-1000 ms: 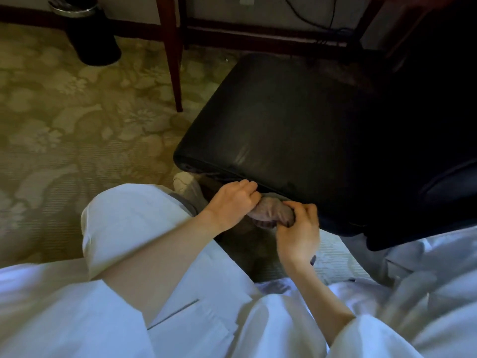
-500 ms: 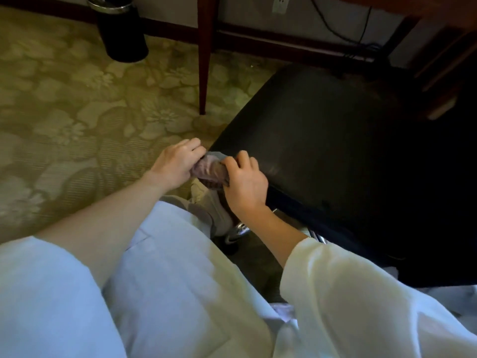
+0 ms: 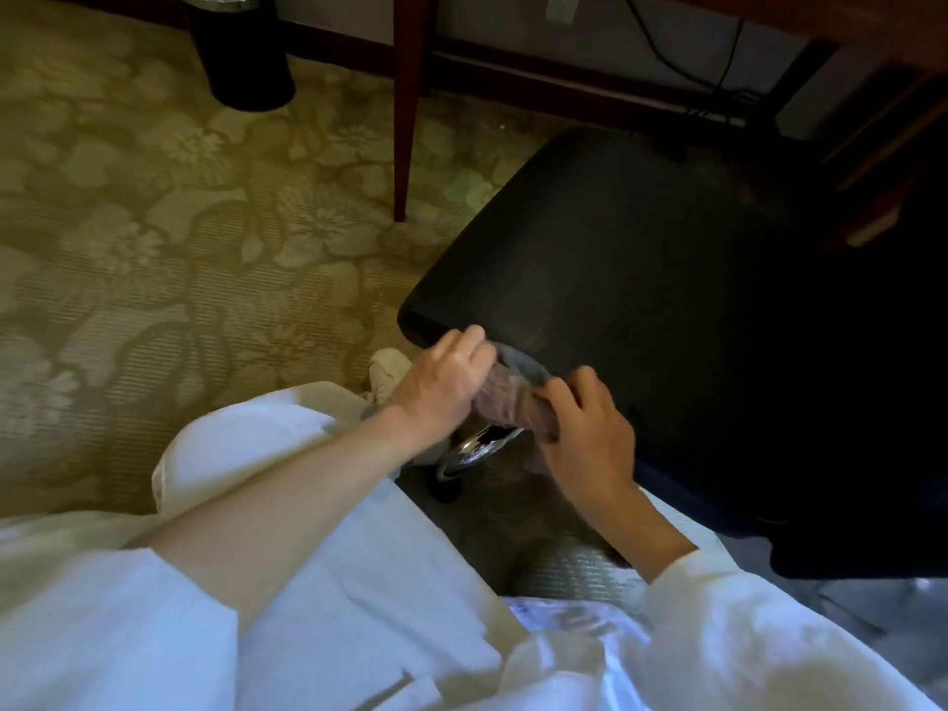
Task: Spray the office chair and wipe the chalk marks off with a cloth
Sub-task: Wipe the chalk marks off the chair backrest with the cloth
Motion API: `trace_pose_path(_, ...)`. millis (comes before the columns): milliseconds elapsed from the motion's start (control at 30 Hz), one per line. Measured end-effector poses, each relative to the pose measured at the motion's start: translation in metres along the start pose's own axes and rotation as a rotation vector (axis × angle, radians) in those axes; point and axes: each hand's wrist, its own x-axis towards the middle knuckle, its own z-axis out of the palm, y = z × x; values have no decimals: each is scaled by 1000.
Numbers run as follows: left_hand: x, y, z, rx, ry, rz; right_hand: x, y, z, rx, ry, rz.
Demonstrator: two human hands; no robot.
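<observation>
The black office chair (image 3: pixel 641 279) fills the right half of the view, its seat corner pointing toward me. Faint pale streaks show on the seat near that front corner. A crumpled grey-brown cloth (image 3: pixel 513 397) is stretched between both hands right at the seat's front edge. My left hand (image 3: pixel 441 382) grips the cloth's left end with curled fingers. My right hand (image 3: pixel 585 428) pinches its right end, thumb on top. No spray bottle is in view.
A chrome chair leg with a caster (image 3: pixel 472 449) sits under the seat, close below my hands. A red-brown desk leg (image 3: pixel 408 110) stands behind on the patterned carpet. A black waste bin (image 3: pixel 241 48) is at the back left. Cables (image 3: pixel 718 69) hang by the wall.
The view has swung and my hands with the cloth stay at the seat's front corner. They have spread slightly, pulling the cloth out between them.
</observation>
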Motion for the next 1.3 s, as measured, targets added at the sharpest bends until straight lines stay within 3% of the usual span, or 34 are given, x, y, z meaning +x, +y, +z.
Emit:
trace_pose_path(267,1,95,41,49,-34,155,-73,77,-32,-158,-47,62)
trace_pose_path(500,-8,78,37,64,-60,251,-64,69,-24,-193,20,-29)
trace_pose_path(633,-16,35,23,71,-27,134,-32,32,-7,-189,34,-149)
trace_pose_path(833,-28,-36,24,21,54,-305,36,-34,25,-170,65,-359)
trace_pose_path(933,-28,-64,32,-10,62,-416,59,-58,36,-175,11,-419)
trace_pose_path(1133,-15,-117,32,-24,113,-435,96,-86,50,-137,12,-373)
trace_pose_path(1300,-9,-116,31,-91,127,-370,95,-76,53,-80,89,-377)
